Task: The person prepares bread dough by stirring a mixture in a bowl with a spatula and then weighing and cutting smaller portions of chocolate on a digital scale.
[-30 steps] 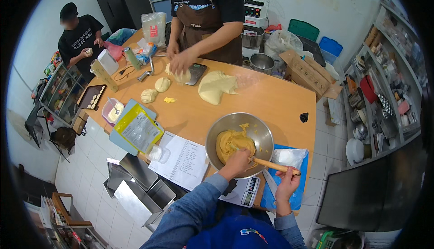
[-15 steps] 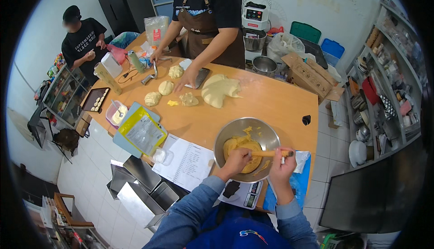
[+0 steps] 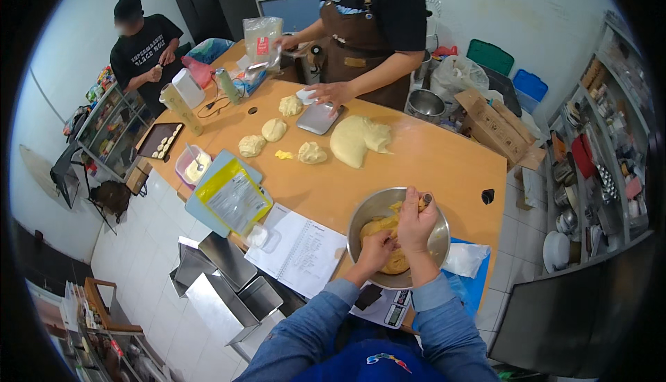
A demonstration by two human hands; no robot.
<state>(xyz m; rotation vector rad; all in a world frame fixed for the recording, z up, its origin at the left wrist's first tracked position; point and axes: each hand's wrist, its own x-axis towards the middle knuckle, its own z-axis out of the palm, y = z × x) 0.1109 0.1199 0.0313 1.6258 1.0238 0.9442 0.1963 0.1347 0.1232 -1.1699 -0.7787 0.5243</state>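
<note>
My right hand is closed around the wooden handle of a utensil that stands steeply in a steel mixing bowl. Its lower end is hidden by my hands. Lower in the bowl, my left hand has its fingers pinched together by the yellow dough; what they hold is hidden. The bowl stands by a white digital scale, partly covered by my arms. To the bowl's right, a white packet lies on a blue sheet.
Left of the bowl are an open notebook and a yellow-edged pouch. Several dough lumps and a larger dough sheet lie mid-table. Across it, a co-worker's hand touches a grey scale. Metal loaf tins stand at lower left.
The wooden handle has swung from lying level to steep, with my right hand moving up over the bowl. The co-worker has lifted a metal hook off the table and shifted right. The view has shifted.
</note>
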